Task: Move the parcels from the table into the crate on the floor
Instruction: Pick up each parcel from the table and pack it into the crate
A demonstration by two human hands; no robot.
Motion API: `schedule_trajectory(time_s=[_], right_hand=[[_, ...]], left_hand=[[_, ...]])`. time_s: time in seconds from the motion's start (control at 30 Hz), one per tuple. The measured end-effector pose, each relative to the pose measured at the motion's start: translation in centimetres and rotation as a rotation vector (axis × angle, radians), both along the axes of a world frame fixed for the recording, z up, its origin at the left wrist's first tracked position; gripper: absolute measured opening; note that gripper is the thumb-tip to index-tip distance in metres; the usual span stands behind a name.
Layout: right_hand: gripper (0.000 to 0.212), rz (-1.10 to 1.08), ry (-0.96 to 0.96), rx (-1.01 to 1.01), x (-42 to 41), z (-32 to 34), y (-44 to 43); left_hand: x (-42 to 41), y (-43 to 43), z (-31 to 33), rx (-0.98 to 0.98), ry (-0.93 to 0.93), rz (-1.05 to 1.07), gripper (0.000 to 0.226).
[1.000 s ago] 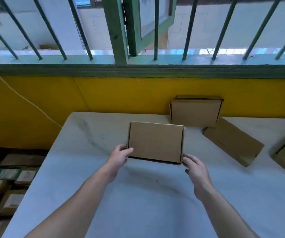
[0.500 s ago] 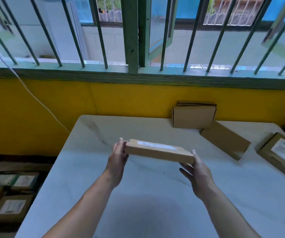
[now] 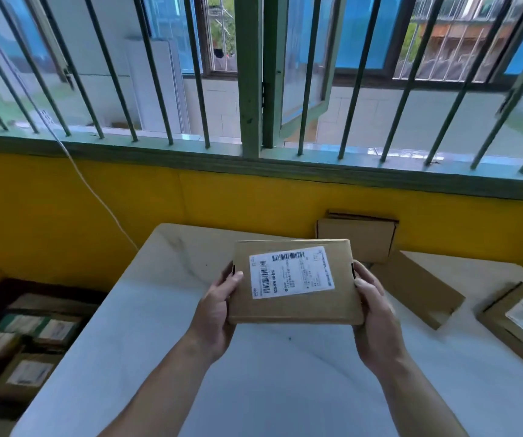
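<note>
Above the counter (image 3: 165, 310), at its middle, a flat cardboard parcel (image 3: 295, 307) is being held clear of the surface, its labelled face tilting toward the camera. The left hand (image 3: 219, 313) is gripping the parcel's 9 o'clock edge and the right hand (image 3: 373, 316) its 3 o'clock edge; the fingers (image 3: 362, 283) of both are curling around the rim, thumbs on top, so both hands are clamping the parcel and nothing else.

The crate (image 3: 17, 342) is sitting on the floor at 8 o'clock, well apart from the hands and lower than the counter, and it is already looking crowded with boxes. That is likely where trouble is waiting: the grip is only pinching the two short edges, so a quick swing to 8 o'clock could let the smooth cardboard slide out and drop to the floor. Lowering it past the counter's edge, a corner could catch the rim and twist the parcel loose. Inside the crate, free room is hard to judge from here, so the parcel may end up perching on others and tipping out.

Three more parcels are lying toward 2 and 3 o'clock: one leaning against the yellow wall (image 3: 356, 239), a flat one (image 3: 418, 291) just beside it, and a labelled one (image 3: 519, 323) near the counter's edge, which a careless reach could knock off.
</note>
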State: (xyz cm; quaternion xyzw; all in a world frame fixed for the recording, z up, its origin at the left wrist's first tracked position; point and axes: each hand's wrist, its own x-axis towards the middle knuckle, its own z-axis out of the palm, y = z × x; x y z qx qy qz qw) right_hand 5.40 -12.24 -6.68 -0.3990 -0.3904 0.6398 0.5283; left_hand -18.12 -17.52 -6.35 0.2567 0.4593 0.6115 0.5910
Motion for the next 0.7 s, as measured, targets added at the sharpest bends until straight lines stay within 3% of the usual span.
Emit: schedule_trajectory(time_s=[0.2, 0.43, 0.7], right_hand=[[0.046, 0.057, 0.068, 0.124, 1.5, 2.6, 0.8], [0.051, 0.096, 0.166, 0.264, 2.4, 6.2, 1.7], [0.046, 0.185, 0.263, 0.269, 1.7, 6.3, 2.6]], left_hand=[[1.4, -0.5, 4.2, 0.195, 0.114, 0.021, 0.049], [3.0, -0.3, 7.7, 0.325, 0.17, 0.186, 0.048], [3.3, -0.9, 7.5, 0.328, 0.218, 0.279, 0.043]])
